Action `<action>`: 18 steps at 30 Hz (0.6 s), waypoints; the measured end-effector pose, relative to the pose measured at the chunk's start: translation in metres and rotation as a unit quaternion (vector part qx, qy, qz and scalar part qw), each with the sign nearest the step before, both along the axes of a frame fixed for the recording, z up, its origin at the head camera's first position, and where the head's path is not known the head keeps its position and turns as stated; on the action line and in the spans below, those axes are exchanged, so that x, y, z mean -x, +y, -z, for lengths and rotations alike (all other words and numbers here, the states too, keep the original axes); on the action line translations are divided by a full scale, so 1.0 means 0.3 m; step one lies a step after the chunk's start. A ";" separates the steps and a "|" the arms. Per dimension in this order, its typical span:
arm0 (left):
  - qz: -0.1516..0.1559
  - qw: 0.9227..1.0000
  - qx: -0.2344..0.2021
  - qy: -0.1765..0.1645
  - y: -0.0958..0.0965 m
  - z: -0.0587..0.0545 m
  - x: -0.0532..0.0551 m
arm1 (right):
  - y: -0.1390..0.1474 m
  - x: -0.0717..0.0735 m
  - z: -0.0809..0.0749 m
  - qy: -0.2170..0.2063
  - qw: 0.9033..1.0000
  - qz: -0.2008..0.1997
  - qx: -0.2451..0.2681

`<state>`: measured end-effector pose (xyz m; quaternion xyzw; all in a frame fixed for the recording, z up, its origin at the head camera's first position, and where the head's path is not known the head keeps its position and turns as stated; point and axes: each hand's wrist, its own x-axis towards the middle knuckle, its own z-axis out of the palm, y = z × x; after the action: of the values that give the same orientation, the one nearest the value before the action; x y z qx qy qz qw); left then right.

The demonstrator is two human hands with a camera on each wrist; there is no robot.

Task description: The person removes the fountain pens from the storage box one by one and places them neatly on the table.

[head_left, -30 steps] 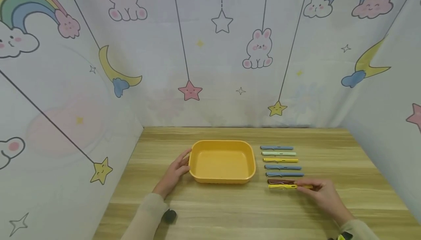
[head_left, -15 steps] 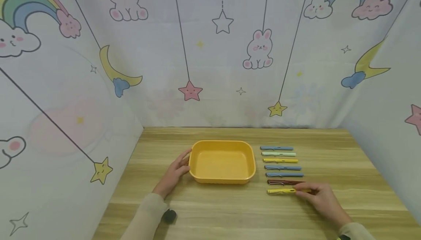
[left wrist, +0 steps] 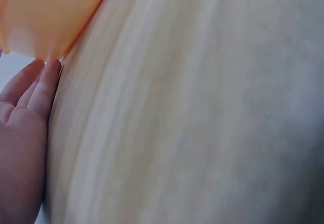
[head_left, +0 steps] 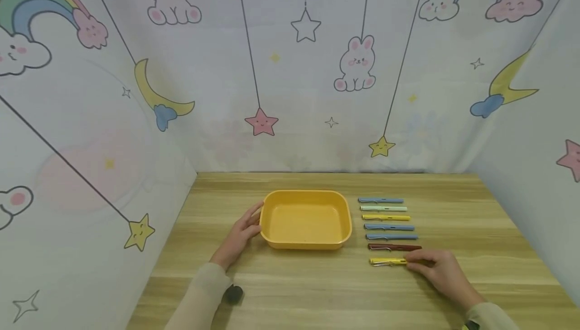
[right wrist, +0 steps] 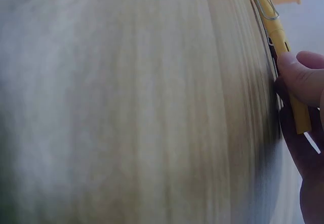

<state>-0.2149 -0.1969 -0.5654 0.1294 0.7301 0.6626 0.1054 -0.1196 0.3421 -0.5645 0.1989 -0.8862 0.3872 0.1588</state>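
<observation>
A shallow yellow tray (head_left: 305, 245) stands on the wooden table. My left hand (head_left: 237, 239) rests beside it, its extended fingertips touching the left wall; the left wrist view shows these fingers (left wrist: 43, 89) against the tray's side. At the near end of a column of pens, my right hand (head_left: 441, 269) pinches a yellow pen (head_left: 387, 261) by its right part, thumb and fingers around it. In the right wrist view the yellow pen (right wrist: 301, 115) runs through the grip, its metal clip facing away from the hand. A dark red pen (head_left: 394, 247) lies just beyond it.
Farther back in the column lie a blue pen (head_left: 391, 237), another blue pen (head_left: 388, 227), a yellow pen (head_left: 386, 217), a pale green pen (head_left: 383, 209) and a blue pen (head_left: 380, 200). Printed cloth walls (head_left: 290, 83) surround the table (head_left: 317, 295).
My right hand has drawn the yellow pen slightly toward me, opening a gap from the dark red pen. The left hand and tray keep their places; the head view has tilted slightly.
</observation>
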 end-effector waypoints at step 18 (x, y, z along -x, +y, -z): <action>-0.003 1.000 0.003 0.000 -0.003 0.005 0.003 | -0.015 0.014 0.010 0.099 0.993 0.008 -0.072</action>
<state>-0.2160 -0.1978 -0.5668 0.1273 0.7324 0.6608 0.1039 -0.1239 0.3377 -0.5677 0.2397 -0.8933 0.3000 0.2338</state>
